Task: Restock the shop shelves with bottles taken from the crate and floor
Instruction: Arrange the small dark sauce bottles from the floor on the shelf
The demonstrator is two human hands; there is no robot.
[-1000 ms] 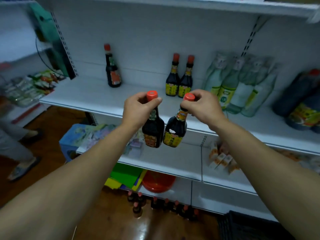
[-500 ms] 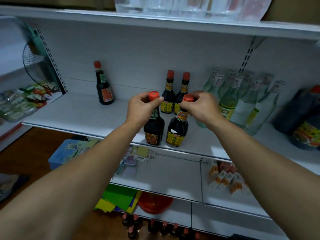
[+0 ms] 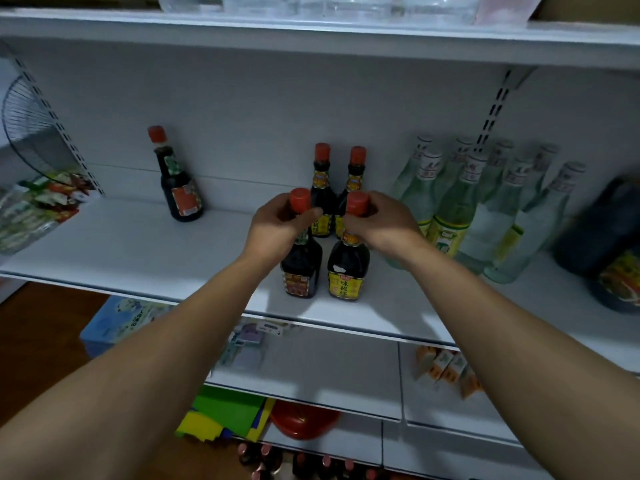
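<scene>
Placement step, by the look of it. The left hand (image 3: 277, 230) is curled round the neck of the left soy bottle (image 3: 300, 271), fingers just under the red cap. The right hand (image 3: 381, 226) holds the neck of the right soy bottle (image 3: 348, 268) the same way, so both grips are closed on glass w/ nothing spare. Below the two grips the bottle bases look to be down on the shelf (image 3: 138, 251), near its front edge, upright, side by side w/ a narrow gap btwn them. Whether the full weight is on the board yet I can't tell from here. Straight beyond the knuckles stands the back pair (image 3: 323, 188), same red caps and yellow labels, so these two prob. make a second row in front. Well off to the outside of the left grip is a lone bottle (image 3: 180, 188). Just outside the right grip, close to the wrist, stand the pale bottles (image 3: 457, 209), and beyond them a dark jug (image 3: 609, 244). Next move, as I'd judge it: ease both grips off upward w/o tipping either neck, and mind the right wrist doesn't swing out into the pale glass. Maybe nudge the two back a touch toward the back pair first, since they sit fairly near the lip. Task is far from done: far below the arms, more red-capped floor bottles (image 3: 311, 465) are waiting, and there's plenty of bare board on the left-grip side to fill.
</scene>
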